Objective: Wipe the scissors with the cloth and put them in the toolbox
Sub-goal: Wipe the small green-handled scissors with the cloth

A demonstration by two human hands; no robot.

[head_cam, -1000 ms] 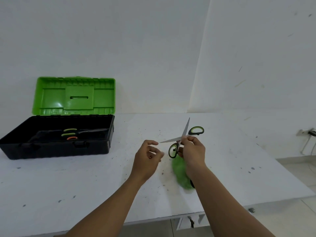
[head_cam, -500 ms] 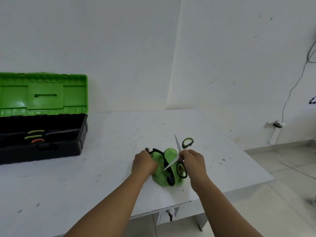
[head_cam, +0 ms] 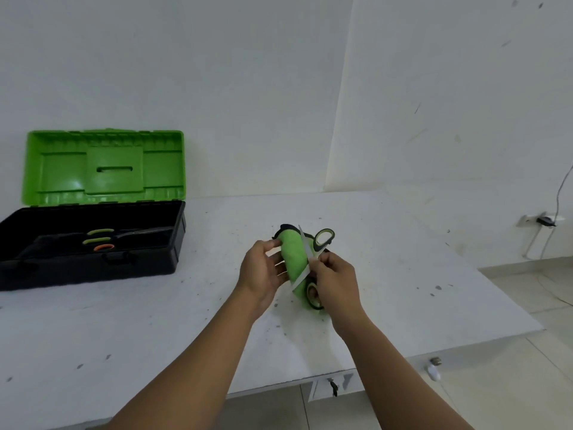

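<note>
The cloth [head_cam: 294, 257] is bright green. The scissors [head_cam: 313, 256] have silver blades and black-and-green handles. The toolbox [head_cam: 93, 243] is black with a green lid, on a speckled white bench [head_cam: 155, 321].

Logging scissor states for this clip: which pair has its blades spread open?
The pair in the right hand, the scissors crossing the green cloth. The pairs in the toolbox lie closed.

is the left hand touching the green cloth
Touching: the head view shows the left hand with its thumb and fingers wrapped against the cloth.
</note>
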